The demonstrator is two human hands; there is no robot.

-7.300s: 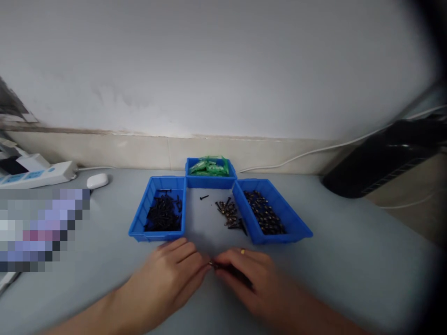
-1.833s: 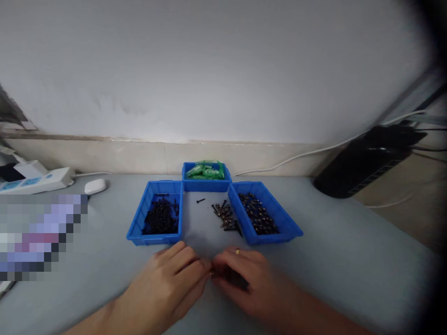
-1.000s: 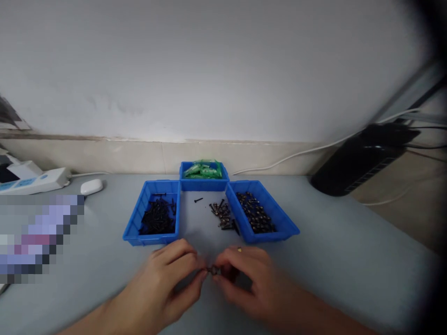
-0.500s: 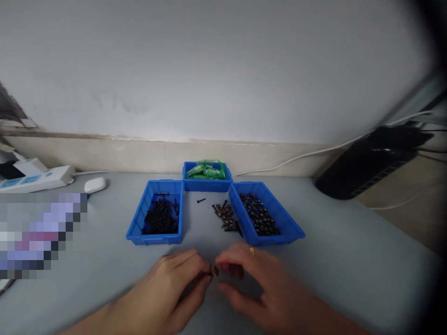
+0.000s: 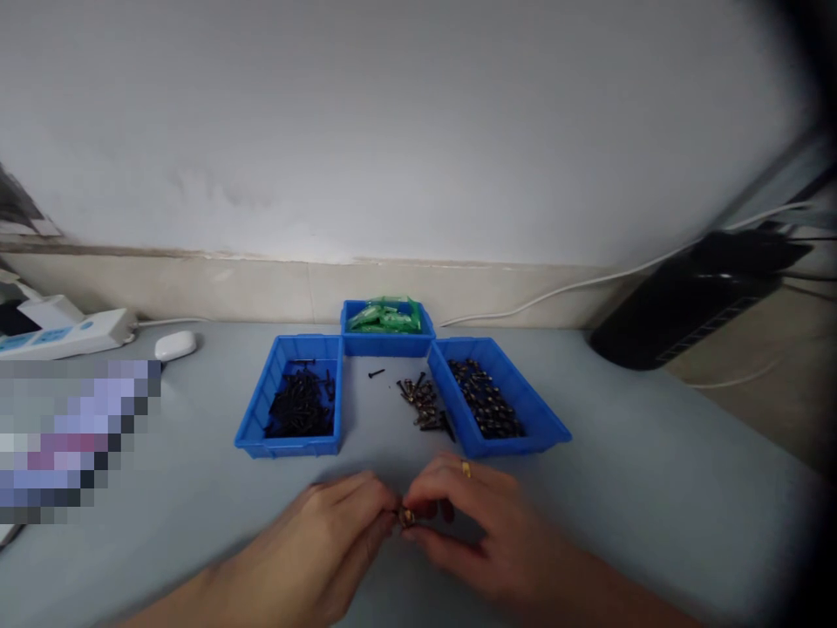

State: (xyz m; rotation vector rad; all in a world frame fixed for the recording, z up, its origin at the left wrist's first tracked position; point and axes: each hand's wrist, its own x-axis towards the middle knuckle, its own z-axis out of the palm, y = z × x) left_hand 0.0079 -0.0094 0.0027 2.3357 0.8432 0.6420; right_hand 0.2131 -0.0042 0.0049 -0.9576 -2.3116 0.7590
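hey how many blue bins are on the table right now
3: the left bin, holding dark screws; the back bin, holding green packets; and the right bin, holding small metal parts. None of these is hidden.

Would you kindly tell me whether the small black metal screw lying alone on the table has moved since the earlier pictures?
No; the small black screw keeps its place in front of the rear blue plastic bin.

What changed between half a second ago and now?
The right hand has closed its thumb and finger onto the small metal part, from which they stood apart. The left hand still pinches it; the blue bins and loose screw stayed put.
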